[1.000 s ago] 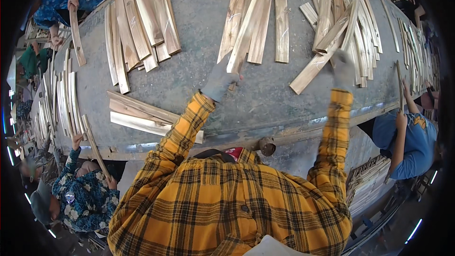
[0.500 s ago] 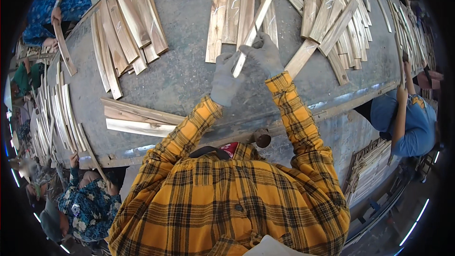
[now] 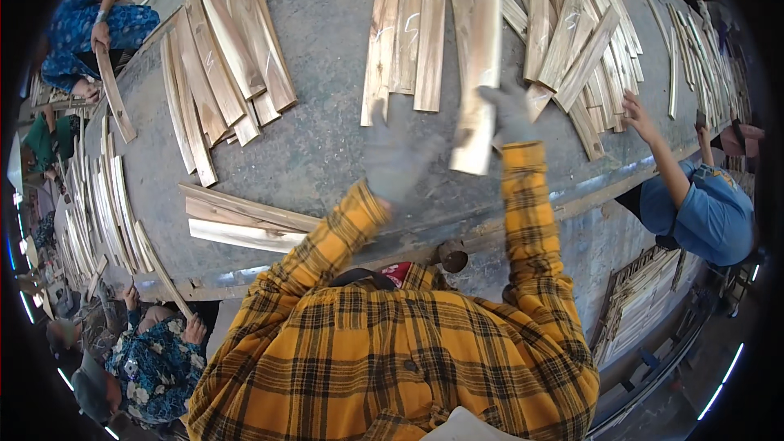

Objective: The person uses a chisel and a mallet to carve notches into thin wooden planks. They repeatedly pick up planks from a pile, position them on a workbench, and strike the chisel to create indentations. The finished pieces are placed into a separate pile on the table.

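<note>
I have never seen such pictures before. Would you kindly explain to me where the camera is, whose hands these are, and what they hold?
There is no machine here. A person wears fisheye cameras on the head; this view comes from the left one, looking down, so straight edges look bent. The yellow checked sleeves lead to that person's gloved hands. On the grey table lie wooden strips in loose groups. The right hand is at the right edge of a pale strip; blur hides its exact grip. The left hand, also blurred, has its fingers apart and seems to hold nothing.
</note>
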{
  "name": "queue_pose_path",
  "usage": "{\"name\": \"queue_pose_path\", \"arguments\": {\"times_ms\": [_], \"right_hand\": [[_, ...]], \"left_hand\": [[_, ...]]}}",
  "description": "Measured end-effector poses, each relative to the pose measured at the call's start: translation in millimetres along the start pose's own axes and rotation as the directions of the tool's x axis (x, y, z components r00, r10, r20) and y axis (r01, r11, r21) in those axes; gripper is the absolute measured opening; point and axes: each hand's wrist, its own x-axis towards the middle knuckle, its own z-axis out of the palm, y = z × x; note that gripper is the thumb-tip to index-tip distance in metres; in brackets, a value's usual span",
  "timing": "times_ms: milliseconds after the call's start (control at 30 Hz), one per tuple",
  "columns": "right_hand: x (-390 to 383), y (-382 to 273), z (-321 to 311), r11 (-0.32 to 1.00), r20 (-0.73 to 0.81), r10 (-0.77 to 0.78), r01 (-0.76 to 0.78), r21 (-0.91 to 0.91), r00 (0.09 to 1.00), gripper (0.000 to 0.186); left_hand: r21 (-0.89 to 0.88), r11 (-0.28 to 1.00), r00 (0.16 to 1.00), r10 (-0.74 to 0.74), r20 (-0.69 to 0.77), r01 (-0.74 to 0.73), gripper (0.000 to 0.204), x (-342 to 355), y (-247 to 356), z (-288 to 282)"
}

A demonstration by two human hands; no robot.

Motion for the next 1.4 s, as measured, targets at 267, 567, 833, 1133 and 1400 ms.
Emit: {"name": "queue_pose_path", "arguments": {"times_ms": [267,567,833,1133,1400], "right_hand": [[50.3,-118.2,-105.3,-0.011,-0.079,-0.749,-0.132,-0.991,0.658,0.033],[20.9,-9.5,80.3,0.329,-0.087,-0.09,-0.053,-0.943,0.992,0.065],[55.7,32.7,36.6,0.758,0.016,-0.074,0.067,-0.648,0.997,0.045],[19.2,1.2,66.7,0.495,-0.051,-0.26,0.088,-0.865,0.964,0.036],[-31.8,24.9,-10.2,0.239,0.088,-0.603,0.285,-0.928,0.793,0.036]], "left_hand": [[0.231,0.971,0.989,-0.095,0.115,0.067,0.086,65.1,-87.6,47.6],[-0.427,0.843,0.939,-0.24,0.245,0.327,0.079,116.9,-49.2,20.6],[-0.47,0.793,0.918,-0.38,0.117,0.388,0.049,157.3,-18.3,94.2],[-0.301,0.799,0.827,-0.382,0.413,0.52,0.067,179.6,-13.0,74.1],[0.168,0.924,0.927,-0.362,0.096,0.343,0.108,162.1,35.7,86.0]]}}
